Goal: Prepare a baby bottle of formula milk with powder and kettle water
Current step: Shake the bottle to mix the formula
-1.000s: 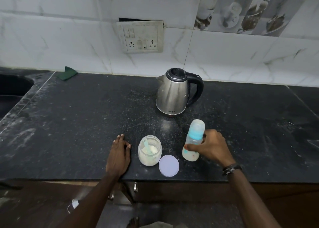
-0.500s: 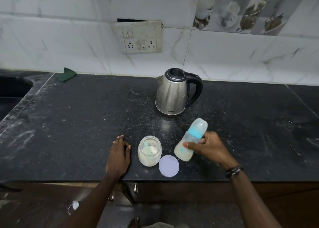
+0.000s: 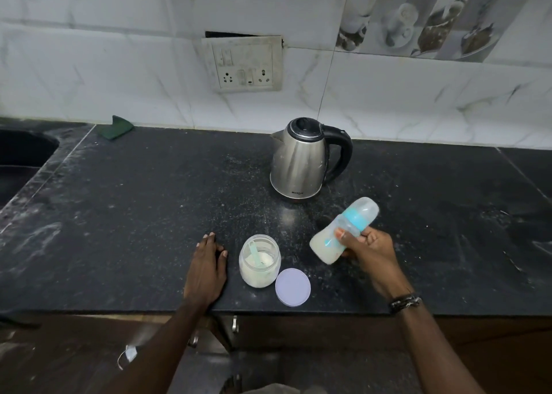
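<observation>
On the black speckled stone counter (image 3: 149, 214), the right hand (image 3: 369, 251) grips a clear plastic baby bottle with a turquoise collar and frosted cap (image 3: 343, 231), fingers and thumb curled round its middle. The bottle is lifted off the counter and tilted, its cap pointing up and away toward the back right, its base low and toward the left; milky white liquid sits in the lower part. The left hand (image 3: 206, 269) lies flat on the counter near the front edge, palm down, fingers straight and together, holding nothing. Just right of it stands an open clear glass jar of pale formula powder (image 3: 260, 260) with a light green scoop (image 3: 256, 251) inside. A round pale lilac lid (image 3: 292, 286) lies flat beside the jar, touching or nearly touching its right side, close to the front edge. Behind them, toward the back edge, stands a stainless steel electric kettle with a black handle and lid (image 3: 301, 160), its handle to the right. A folded green cloth (image 3: 117, 127) rests at the back edge by the wall, toward the left corner. A dark beaded bracelet (image 3: 404, 301) circles the right wrist.
</observation>
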Demonstrator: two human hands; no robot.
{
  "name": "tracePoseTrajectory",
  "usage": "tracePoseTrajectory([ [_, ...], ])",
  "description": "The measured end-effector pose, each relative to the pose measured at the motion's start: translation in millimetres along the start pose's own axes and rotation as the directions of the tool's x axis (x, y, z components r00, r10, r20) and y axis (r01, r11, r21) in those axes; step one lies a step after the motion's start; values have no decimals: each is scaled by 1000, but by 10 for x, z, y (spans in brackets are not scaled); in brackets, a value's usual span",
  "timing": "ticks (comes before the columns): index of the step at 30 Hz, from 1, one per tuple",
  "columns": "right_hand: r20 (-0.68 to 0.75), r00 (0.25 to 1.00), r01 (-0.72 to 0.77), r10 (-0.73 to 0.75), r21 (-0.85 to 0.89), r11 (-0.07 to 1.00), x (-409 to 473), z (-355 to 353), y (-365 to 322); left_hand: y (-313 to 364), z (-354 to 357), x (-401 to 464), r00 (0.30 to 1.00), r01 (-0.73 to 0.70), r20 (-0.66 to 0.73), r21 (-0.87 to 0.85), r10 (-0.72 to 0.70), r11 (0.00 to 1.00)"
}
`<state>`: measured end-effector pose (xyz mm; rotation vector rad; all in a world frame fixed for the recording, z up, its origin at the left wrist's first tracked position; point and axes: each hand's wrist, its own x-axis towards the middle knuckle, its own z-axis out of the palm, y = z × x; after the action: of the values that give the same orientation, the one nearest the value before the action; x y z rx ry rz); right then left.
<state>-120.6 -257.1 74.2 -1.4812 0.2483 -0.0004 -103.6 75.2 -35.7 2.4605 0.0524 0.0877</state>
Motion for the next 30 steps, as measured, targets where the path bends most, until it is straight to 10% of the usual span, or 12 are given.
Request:
tracePoseTrajectory([
  [8,-19,991,-123,134,297,947,-14,-45,148,-16,23,4,1000,-9,-15,25,9,1000],
  [30,-76,994,-53,72,232,971,18,48,104,-2,23,-7,1000,3,-22,31,-2,1000],
])
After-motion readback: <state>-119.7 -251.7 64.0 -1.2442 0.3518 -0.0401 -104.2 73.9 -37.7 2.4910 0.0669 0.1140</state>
